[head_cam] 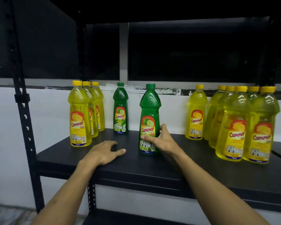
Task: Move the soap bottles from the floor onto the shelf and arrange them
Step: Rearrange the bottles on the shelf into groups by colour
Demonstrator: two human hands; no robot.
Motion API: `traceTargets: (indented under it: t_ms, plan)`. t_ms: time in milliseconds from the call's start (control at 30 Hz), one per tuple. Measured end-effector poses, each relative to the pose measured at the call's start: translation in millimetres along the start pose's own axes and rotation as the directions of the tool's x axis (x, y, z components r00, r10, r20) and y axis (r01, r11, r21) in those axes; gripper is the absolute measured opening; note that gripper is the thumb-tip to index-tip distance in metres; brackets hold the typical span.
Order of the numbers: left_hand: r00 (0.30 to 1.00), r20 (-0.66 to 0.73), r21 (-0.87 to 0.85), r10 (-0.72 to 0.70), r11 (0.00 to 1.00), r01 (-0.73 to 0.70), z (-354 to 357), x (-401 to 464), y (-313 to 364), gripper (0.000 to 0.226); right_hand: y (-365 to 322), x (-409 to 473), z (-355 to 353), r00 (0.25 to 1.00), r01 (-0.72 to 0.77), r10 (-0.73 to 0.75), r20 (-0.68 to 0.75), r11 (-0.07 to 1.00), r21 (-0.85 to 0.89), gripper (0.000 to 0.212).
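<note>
While the person's right hand (pixel 162 140) grips the lower body of a tall green plastic soap bottle with a green cap (pixel 149 120), thumb across the front of its red and yellow label and fingers curled round its right side, the bottle stands upright near the middle of the black metal shelf board (pixel 152 169); the left hand (pixel 104 153) rests palm down on the board just left of that bottle, fingers loosely spread and holding nothing, apart from the bottle; a second, smaller-looking green soap bottle (pixel 120 109) stands farther back and to the left, upright near the white wall (pixel 52 111); at the far left a row of three yellow plastic soap bottles with yellow caps (pixel 86 114) runs from near to far, close together; to the right of the held bottle a single yellow soap bottle (pixel 196 114) stands alone toward the back, and beyond it at the right end a tight cluster of yellow soap bottles (pixel 243 125) crowds the board, the nearest two showing their labels to the front; how many stand in that cluster cannot be told, since they overlap; a black perforated upright post (pixel 25 120) rises at the left of the shelf unit; above the bottles the space under the upper shelf is dark; every bottle in view is on the shelf and upright
</note>
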State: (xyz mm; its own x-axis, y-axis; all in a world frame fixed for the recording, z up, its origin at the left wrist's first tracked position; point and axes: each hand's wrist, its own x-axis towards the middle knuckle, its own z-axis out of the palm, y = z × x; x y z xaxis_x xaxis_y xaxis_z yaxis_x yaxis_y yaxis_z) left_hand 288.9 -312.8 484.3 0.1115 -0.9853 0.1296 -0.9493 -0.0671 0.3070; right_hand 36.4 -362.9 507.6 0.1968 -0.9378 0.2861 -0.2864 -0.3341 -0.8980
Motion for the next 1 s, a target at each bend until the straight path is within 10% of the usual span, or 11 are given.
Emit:
traceTargets:
  t_ms: [1000]
  plan:
    - [0.994, -0.019, -0.075, -0.107, 0.992, 0.105, -2, 4, -1, 0.099, 5, 128, 143, 0.976, 0.018, -0.056, 0.210, 0.983, 0.180, 0.082]
